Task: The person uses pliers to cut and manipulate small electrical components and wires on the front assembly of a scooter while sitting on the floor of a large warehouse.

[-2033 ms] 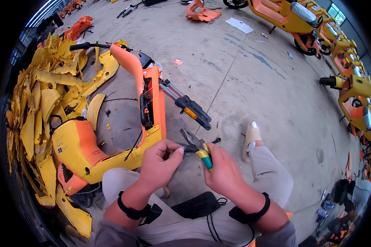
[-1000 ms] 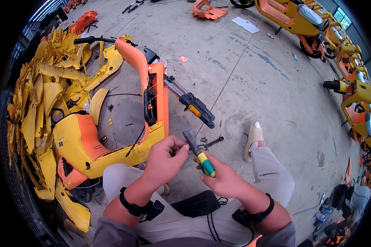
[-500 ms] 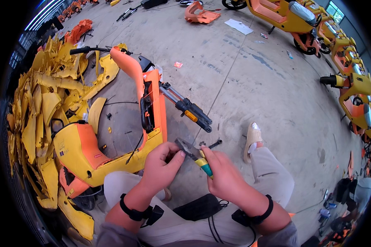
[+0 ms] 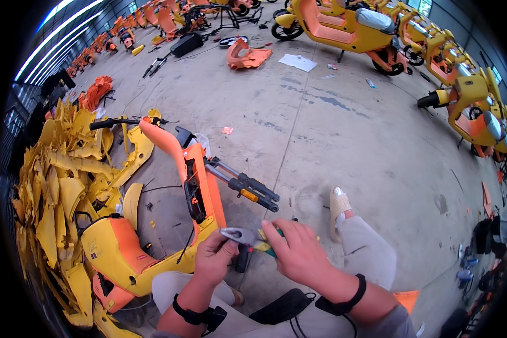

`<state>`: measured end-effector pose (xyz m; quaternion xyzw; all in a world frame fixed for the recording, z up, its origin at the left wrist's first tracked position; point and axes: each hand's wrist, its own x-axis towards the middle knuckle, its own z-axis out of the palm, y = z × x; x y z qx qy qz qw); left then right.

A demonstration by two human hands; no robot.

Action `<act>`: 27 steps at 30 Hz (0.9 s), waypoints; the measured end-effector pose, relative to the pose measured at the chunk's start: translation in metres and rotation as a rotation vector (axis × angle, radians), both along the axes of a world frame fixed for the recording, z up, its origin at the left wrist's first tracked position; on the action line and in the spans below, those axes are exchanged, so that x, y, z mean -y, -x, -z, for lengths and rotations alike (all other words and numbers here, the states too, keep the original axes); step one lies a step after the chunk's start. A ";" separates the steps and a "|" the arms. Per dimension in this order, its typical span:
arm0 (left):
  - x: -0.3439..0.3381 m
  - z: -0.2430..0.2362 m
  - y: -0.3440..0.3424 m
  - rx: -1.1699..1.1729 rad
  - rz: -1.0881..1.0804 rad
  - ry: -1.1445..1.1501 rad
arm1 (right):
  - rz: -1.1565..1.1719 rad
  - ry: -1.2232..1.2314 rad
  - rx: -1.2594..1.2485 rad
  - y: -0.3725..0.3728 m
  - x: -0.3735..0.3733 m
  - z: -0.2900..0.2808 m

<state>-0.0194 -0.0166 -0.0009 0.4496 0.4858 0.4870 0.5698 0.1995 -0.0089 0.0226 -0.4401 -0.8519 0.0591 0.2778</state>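
My right hand [image 4: 301,252] is closed around the green and yellow handles of a pair of pliers [image 4: 243,235], whose metal jaws point left. At those jaws the fingers of my left hand [image 4: 211,265] are pinched together; whatever they hold is too small or hidden to name. Below the pliers shows a dark cylindrical thing [image 4: 242,260], partly covered. Just left of my hands lies a partly stripped yellow and orange scooter [image 4: 146,277], its front fork [image 4: 243,186] sticking out to the right without a wheel.
Yellow body panels [image 4: 56,191] are heaped along the left. An orange panel [image 4: 248,58] and a white sheet [image 4: 297,62] lie on the floor ahead. Scooters [image 4: 343,31] stand in rows at the far right. A black pouch-like thing [image 4: 281,306] rests on my lap.
The view has tilted up, showing more of the hall. The pliers have turned from pointing up-left to nearly level, jaws still at my left fingers. My right hand has rotated over the handles.
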 end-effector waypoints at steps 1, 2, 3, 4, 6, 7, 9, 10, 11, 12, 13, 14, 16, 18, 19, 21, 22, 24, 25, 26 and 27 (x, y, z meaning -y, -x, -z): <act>-0.002 -0.002 -0.005 -0.042 -0.042 0.006 | 0.027 0.062 -0.019 0.003 0.000 0.002; -0.003 -0.001 -0.006 -0.036 -0.026 0.006 | 0.054 0.125 -0.040 0.006 0.002 0.005; -0.007 0.001 -0.009 -0.021 -0.026 0.088 | 0.080 0.116 -0.020 0.005 0.005 0.009; -0.008 0.000 -0.010 -0.015 -0.035 0.164 | 0.101 0.280 -0.069 0.007 0.006 0.010; -0.012 0.007 -0.017 0.019 -0.013 0.146 | 0.152 0.418 -0.101 0.008 0.009 0.022; -0.013 0.010 -0.016 -0.070 0.018 0.167 | 0.149 0.595 -0.188 0.009 0.013 0.034; -0.014 0.034 -0.011 -0.249 0.059 0.089 | 0.148 1.011 -0.390 0.012 0.021 0.045; -0.009 0.044 -0.011 -0.208 0.063 0.064 | 0.175 1.249 -0.512 0.010 0.029 0.050; -0.006 0.048 -0.013 -0.491 0.143 0.002 | 0.172 1.354 -0.558 0.007 0.035 0.066; -0.004 0.047 -0.015 -0.773 0.206 -0.070 | 0.172 1.454 -0.602 0.007 0.044 0.078; 0.001 0.043 -0.018 -0.713 0.206 -0.118 | 0.239 1.464 -0.583 0.011 0.059 0.072; 0.010 0.041 -0.017 -0.906 0.291 -0.110 | 0.290 1.487 -0.586 0.018 0.073 0.072; 0.038 0.048 -0.025 -1.064 0.429 -0.122 | 0.393 1.105 -0.179 0.012 0.104 0.087; 0.059 0.050 -0.035 -1.173 0.590 -0.119 | 0.457 0.710 0.238 -0.017 0.137 0.108; 0.064 0.046 -0.031 -1.162 0.562 -0.162 | 0.483 0.731 0.224 -0.029 0.142 0.121; 0.077 0.051 -0.001 -1.175 0.484 -0.120 | 0.526 1.081 0.085 -0.015 0.133 0.103; 0.080 0.039 0.003 -1.159 0.473 -0.127 | 0.531 1.069 0.102 -0.025 0.131 0.099; 0.079 0.019 0.018 -1.109 0.326 -0.208 | 0.330 1.587 -1.113 -0.038 0.126 0.101; 0.078 0.014 0.032 -1.070 0.255 -0.191 | 0.138 1.687 -1.289 -0.025 0.123 0.087; 0.076 0.013 0.043 -1.035 0.184 -0.167 | -0.052 1.785 -1.471 -0.009 0.113 0.059; 0.074 0.017 0.047 -1.020 0.158 -0.187 | -0.043 1.770 -1.468 -0.002 0.106 0.042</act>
